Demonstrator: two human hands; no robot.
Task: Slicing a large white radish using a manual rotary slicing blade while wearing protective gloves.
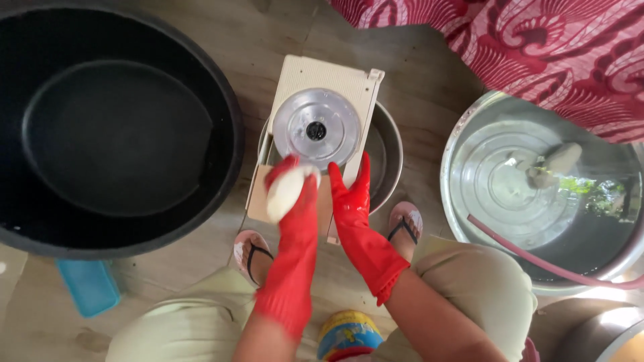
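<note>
1. My left hand [290,194], in a red glove, was closed around a pale peeled root [284,193], pressing it on the cream slicer board [322,80] just below the board's round metal disc [316,127].
2. The root's long axis ran slantwise up toward that disc, so it lay directly ahead of my left hand, the nearer one.
3. My right hand [352,201] was open and flat, fingers straight, against the board's right edge, holding nothing.
4. Under the board sat a steel bowl [386,151]; its contents were hidden.
5. Left of the board, a black tub [228,100] held what seemed clear water.
6. Right of the board, a steel basin [463,134] held water, probably two roots, and a pink hose [537,258].
</note>
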